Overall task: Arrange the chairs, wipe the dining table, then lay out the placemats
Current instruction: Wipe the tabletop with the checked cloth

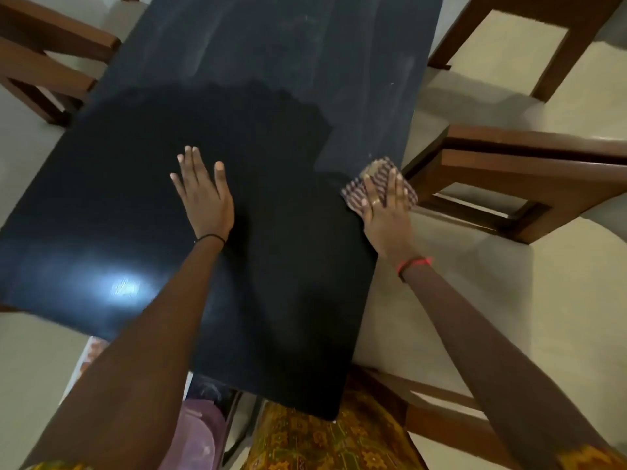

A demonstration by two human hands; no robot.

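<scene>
The right hand (pixel 385 212) presses the cloth (pixel 376 174) flat under straight fingers at the right edge of the dining table (pixel 237 62), likely to wipe the dull strip there. The left hand (pixel 203 195), spread flat and empty, braces mid-table, probably steadying the lean

The right hand (pixel 385 212) covers most of the cloth (pixel 380 171), so only its far edge and corners show. The table (pixel 237 113) runs off the top edge. The left chair (pixel 57 39) and right chair (pixel 526 164) are cut by the frame's sides. A pinkish thing (pixel 200 432) below the table's near edge is too blurred to tell.
</scene>
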